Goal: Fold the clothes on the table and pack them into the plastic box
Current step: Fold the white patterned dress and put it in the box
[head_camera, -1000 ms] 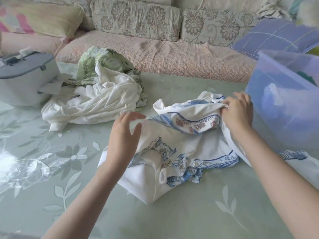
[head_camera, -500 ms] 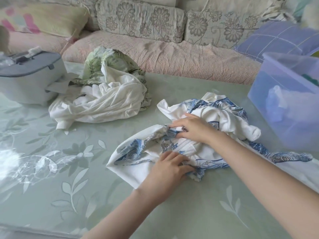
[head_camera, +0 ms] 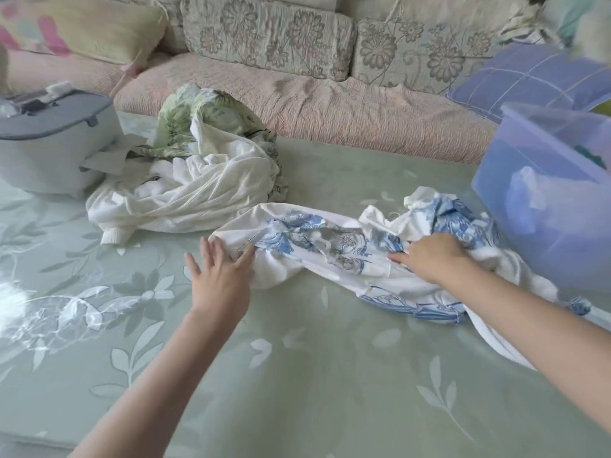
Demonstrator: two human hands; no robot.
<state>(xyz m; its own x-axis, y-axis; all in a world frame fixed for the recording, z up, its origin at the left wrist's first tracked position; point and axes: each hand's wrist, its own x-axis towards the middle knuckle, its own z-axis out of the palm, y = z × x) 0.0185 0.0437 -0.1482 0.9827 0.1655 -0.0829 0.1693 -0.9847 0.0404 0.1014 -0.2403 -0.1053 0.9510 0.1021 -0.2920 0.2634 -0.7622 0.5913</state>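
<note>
Plastic box (head_camera: 562, 233) with clothes (head_camera: 529, 196) inside, blue-patterned garment (head_camera: 330, 249) just beside it

Table (head_camera: 297, 375): pale green, white leaf-and-flower pattern. Front garment (head_camera: 330, 246): white, blue floral print. Behind it: plain white knit (head_camera: 205, 193), green leaf-print fabric (head_camera: 198, 120). Plastic box (head_camera: 545, 226), right edge: translucent blue-lilac. Case (head_camera: 49, 143), left edge: light grey, darker lid.

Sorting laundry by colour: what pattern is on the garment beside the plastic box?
The garment is white with a blue floral print; head view.
</note>
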